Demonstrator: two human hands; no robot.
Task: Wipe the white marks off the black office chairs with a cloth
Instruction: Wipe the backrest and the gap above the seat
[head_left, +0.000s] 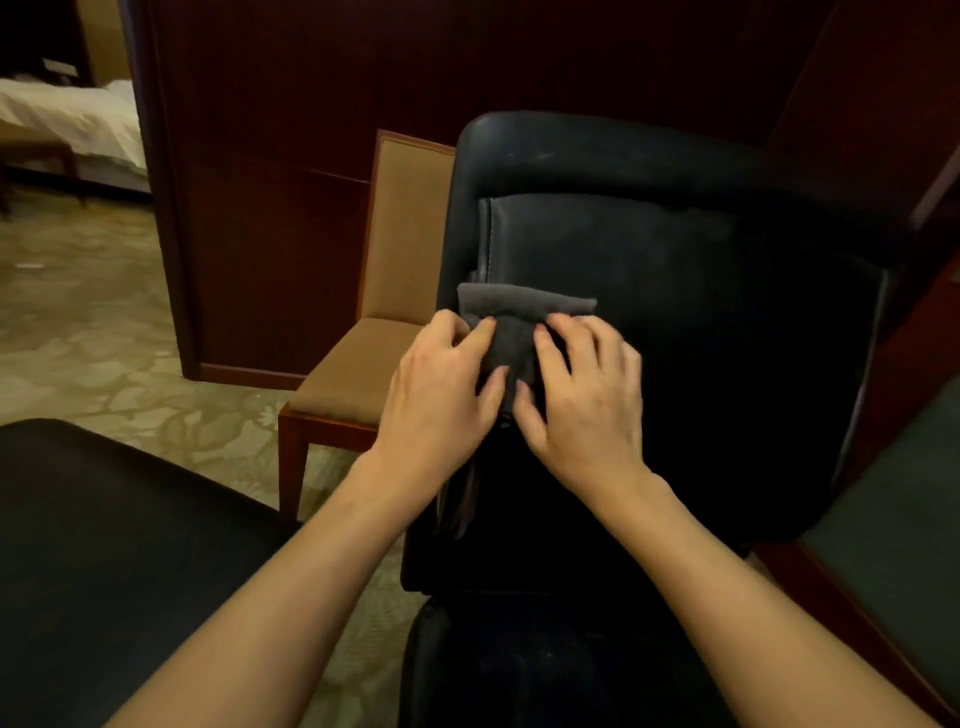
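Both hands, left hand (441, 384) and right hand (582, 395), pinch the folded grey cloth (519, 322) against the black office chair (675, 291) backrest (faint whitish scuffs above); refolding could let it slip off.

- The patterned carpet floor (93, 332) carries the furniture.
- A tan upholstered chair (374, 312) with a wooden frame stands on it, just beside the dark wood wall panel.
- The black office chair (675, 322) stands to the right of the tan chair; its base is hidden.
- Beyond the doorway, a bed (72, 119) with white bedding stands on the same floor.
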